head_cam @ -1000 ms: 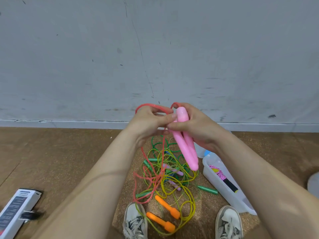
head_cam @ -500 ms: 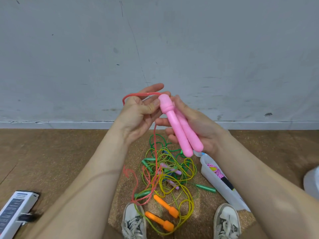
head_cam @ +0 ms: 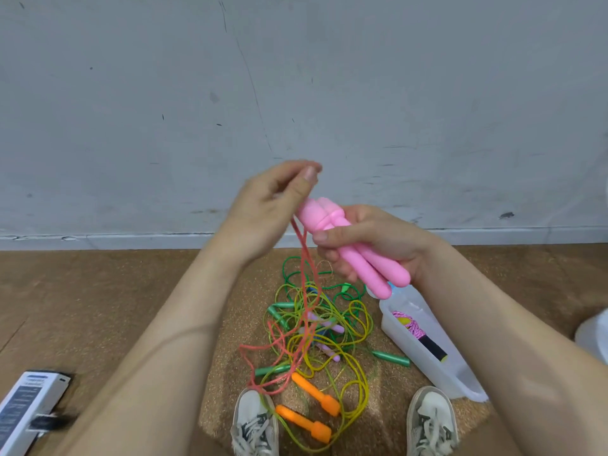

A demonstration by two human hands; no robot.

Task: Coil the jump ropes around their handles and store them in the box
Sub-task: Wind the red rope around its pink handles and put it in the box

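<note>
Two pink plastic jump-rope handles [head_cam: 357, 255] side by side, gripped in right hand [head_cam: 371, 245], held above floor. Left hand [head_cam: 273, 209] pinches thin red cord [head_cam: 304, 258], trailing down into tangled rope pile [head_cam: 316, 330]. Clear plastic box [head_cam: 427, 360] just right of pile.

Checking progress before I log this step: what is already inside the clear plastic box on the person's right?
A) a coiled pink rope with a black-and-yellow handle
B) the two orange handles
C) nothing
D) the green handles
A: the clear plastic box holds one coiled pink rope with a black-and-yellow handle, while the orange handles and green handles lie on the floor outside it.
</note>
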